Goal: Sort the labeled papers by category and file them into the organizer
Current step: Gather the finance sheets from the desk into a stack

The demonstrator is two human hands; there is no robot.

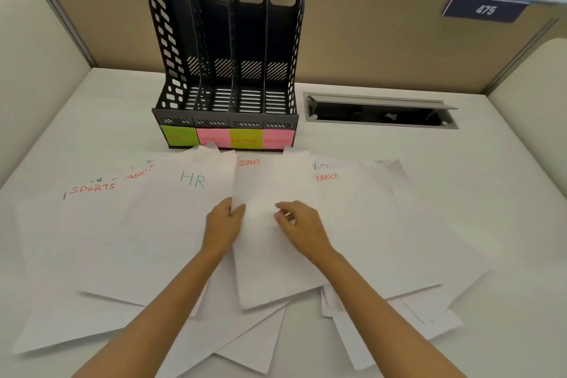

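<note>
A black four-slot organizer (225, 49) stands at the back of the desk, its front carrying sticky labels HR, SPORTS, FINANCE and ADMIN. All slots look empty. Several white sheets lie fanned across the desk in front of it. On top in the middle lies a sheet marked FINANCE (270, 242). My left hand (222, 225) pinches its left edge. My right hand (299, 228) rests on its middle with fingers curled, touching the paper. A sheet marked HR (171, 224) lies to the left, a SPORTS sheet (89, 224) further left, another FINANCE sheet (362, 224) to the right.
A grey cable hatch (380, 112) is sunk into the desk right of the organizer, lid open. Beige partition walls (383, 49) close the back and sides. A blue plate reading 475 (484, 9) hangs at the upper right. Bare desk surface shows at the far left and right.
</note>
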